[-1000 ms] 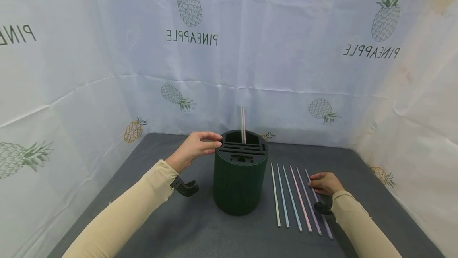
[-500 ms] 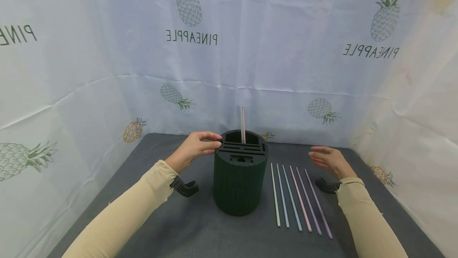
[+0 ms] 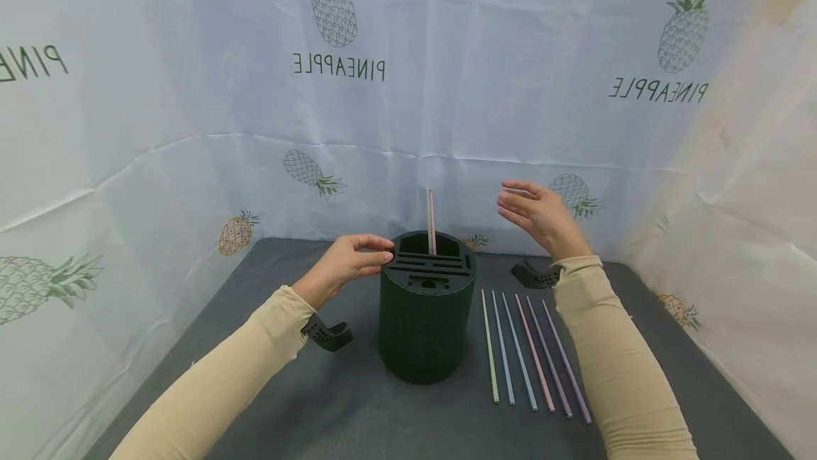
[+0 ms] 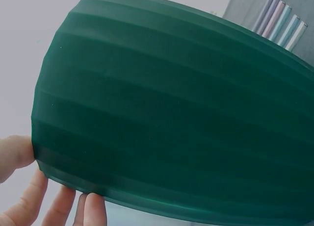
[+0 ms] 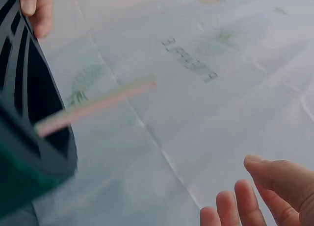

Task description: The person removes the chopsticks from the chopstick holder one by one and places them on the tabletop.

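Note:
A dark green, ribbed cylindrical knife block with a black slotted top stands upright on the table. My left hand touches its left rim with extended fingertips and thumb. From the wide rear compartment rise a pale and a pink chopstick, side by side. My right hand hovers to the right of the block, holding nothing, its fingers loosely extended. Below it, several pastel chopsticks lie roughly parallel on the table, from a pale yellow chopstick through a pink chopstick to a purple chopstick.
The dark grey table is enclosed at the back and sides by a pale curtain printed with pineapples. Both wrists carry black straps, the left strap hanging near the block's side.
My right hand has left the rightmost purple chopstick and moved up and then left toward the knife block, carrying nothing. The left hand, block and chopsticks have stayed in place.

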Demonstrator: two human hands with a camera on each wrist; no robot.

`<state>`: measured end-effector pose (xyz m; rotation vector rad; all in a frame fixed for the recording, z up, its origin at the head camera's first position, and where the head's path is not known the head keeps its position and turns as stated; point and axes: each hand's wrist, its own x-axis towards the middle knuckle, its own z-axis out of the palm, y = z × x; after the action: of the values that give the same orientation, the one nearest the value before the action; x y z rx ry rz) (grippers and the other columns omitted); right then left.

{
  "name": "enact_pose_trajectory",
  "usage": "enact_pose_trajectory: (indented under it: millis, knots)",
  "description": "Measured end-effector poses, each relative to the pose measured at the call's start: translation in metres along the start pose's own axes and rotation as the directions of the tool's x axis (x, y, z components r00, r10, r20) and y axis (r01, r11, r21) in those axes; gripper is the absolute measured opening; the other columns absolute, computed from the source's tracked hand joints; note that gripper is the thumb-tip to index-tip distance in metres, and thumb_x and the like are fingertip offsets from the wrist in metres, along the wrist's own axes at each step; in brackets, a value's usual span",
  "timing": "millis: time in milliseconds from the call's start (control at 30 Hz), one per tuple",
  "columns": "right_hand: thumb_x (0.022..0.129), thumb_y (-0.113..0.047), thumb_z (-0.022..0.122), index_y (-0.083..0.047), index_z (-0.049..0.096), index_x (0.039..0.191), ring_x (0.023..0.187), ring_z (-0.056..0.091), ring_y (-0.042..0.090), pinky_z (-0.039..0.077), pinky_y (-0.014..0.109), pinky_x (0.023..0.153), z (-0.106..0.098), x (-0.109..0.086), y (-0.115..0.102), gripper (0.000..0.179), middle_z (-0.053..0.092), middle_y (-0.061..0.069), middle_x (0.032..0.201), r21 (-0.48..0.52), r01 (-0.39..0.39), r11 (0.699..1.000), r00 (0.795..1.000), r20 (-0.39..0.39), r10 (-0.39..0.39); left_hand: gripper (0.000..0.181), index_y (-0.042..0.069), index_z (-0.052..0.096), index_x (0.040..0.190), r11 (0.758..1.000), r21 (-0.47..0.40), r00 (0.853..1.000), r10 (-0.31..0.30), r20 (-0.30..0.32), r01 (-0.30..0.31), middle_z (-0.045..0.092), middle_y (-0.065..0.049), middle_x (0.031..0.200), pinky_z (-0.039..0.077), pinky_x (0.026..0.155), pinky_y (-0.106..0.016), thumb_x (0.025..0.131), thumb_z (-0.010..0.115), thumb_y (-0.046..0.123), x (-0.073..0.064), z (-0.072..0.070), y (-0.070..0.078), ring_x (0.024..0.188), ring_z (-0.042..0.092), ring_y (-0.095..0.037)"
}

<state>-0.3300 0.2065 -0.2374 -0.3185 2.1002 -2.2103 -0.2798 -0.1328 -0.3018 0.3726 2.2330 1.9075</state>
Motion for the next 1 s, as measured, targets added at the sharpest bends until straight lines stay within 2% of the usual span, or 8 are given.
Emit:
enact_pose_trajectory:
  millis: [100,233,333,400,567,767,867,1000]
  knots:
    - [0.096,-0.011,0.06,-0.002,0.037,0.146,0.138,0.039,0.031,0.048,0.029,0.104,0.023,0.011,-0.003,0.055,0.041,0.01,0.141,0.013,-0.005,1.0,1.0,0.031,0.005,0.038,0.001,0.059,0.128,1.0,-0.003,1.0,0.001,0.001,-0.001,0.053,-0.015,0.134,0.046,0.106,-0.047,0.093,0.066,0.013,0.0,0.001,0.0,0.117,0.058,-0.024]
    - [0.097,-0.007,0.057,0.0,0.039,0.145,0.126,0.05,0.025,0.049,0.032,0.103,0.047,0.021,-0.002,0.052,0.037,0.018,0.147,-0.008,-0.032,0.999,0.997,0.071,0.033,0.037,0.001,0.059,0.128,1.0,0.0,1.0,-0.004,-0.001,0.004,0.053,-0.015,0.134,0.046,0.105,-0.047,0.093,0.066,0.012,0.0,0.001,0.0,0.116,0.059,-0.023]
    - [0.097,-0.005,0.057,0.001,0.04,0.143,0.118,0.056,0.022,0.049,0.034,0.102,0.06,0.025,0.001,0.049,0.039,0.018,0.146,-0.026,-0.052,0.998,0.994,0.093,0.054,0.037,0.001,0.059,0.128,1.0,0.005,1.0,-0.003,0.0,0.003,0.053,-0.015,0.134,0.048,0.104,-0.044,0.093,0.066,0.012,-0.001,0.001,0.0,0.116,0.059,-0.023]
    - [0.096,-0.004,0.057,0.002,0.041,0.143,0.118,0.056,0.024,0.05,0.035,0.102,0.066,0.028,0.003,0.049,0.041,0.017,0.145,-0.038,-0.064,0.997,0.992,0.106,0.068,0.037,0.001,0.059,0.128,1.0,0.008,1.0,0.0,0.001,0.0,0.053,-0.015,0.134,0.049,0.103,-0.043,0.093,0.066,0.013,-0.001,0.001,0.0,0.117,0.058,-0.024]
    - [0.096,-0.003,0.058,0.002,0.044,0.141,0.124,0.055,0.03,0.049,0.038,0.103,0.077,0.031,0.009,0.047,0.046,0.018,0.142,-0.07,-0.11,0.992,0.984,0.136,0.118,0.037,0.002,0.059,0.128,1.0,0.018,1.0,0.0,-0.003,0.0,0.053,-0.015,0.134,0.05,0.102,-0.042,0.093,0.066,0.013,0.0,0.001,0.0,0.118,0.058,-0.024]
    - [0.095,-0.001,0.059,0.001,0.048,0.138,0.096,0.066,0.016,0.051,0.038,0.1,0.084,0.033,0.014,0.045,0.057,0.014,0.123,-0.13,-0.158,0.979,0.973,0.146,0.177,0.036,0.001,0.06,0.127,1.0,0.019,1.0,0.0,-0.003,0.0,0.054,-0.015,0.133,0.048,0.103,-0.045,0.093,0.066,0.015,-0.001,0.001,0.0,0.118,0.058,-0.025]
    - [0.095,0.001,0.058,0.003,0.047,0.139,0.093,0.066,0.014,0.052,0.037,0.1,0.085,0.034,0.016,0.046,0.057,0.015,0.12,-0.146,-0.165,0.975,0.97,0.157,0.188,0.036,0.001,0.06,0.127,1.0,0.021,1.0,0.001,-0.002,-0.001,0.054,-0.015,0.133,0.05,0.102,-0.043,0.094,0.065,0.014,-0.001,0.0,0.001,0.118,0.058,-0.025]
    - [0.094,0.002,0.058,0.003,0.047,0.138,0.095,0.065,0.015,0.052,0.036,0.099,0.086,0.036,0.017,0.045,0.055,0.017,0.124,-0.163,-0.167,0.972,0.969,0.156,0.192,0.036,0.002,0.06,0.127,1.0,0.015,1.0,-0.005,-0.005,0.005,0.055,-0.014,0.133,0.05,0.102,-0.042,0.093,0.065,0.013,0.0,0.0,0.001,0.118,0.058,-0.025]
